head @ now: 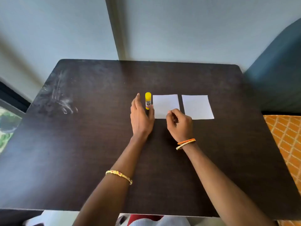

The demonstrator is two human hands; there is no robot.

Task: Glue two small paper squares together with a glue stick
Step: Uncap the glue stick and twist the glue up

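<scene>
A yellow glue stick (pixel 148 100) stands upright with its cap on, in the middle of the dark table (pixel 97 144). My left hand (pixel 141 117) reaches around it with straight fingers on its left and the thumb by its base on the right. No firm grip shows. Two white paper squares lie flat side by side: the left paper square (pixel 163 104) is just right of the stick and the right paper square (pixel 197 107) is beyond a narrow gap. My right hand (pixel 180 123) hovers with curled fingers over the left square's near right corner, hiding it.
A wall and a pillar rise just behind the table's far edge. A dark blue chair back (pixel 280 70) and an orange patterned cushion (pixel 288 144) stand at the right. Pale smudges (pixel 60 98) mark the table's far left.
</scene>
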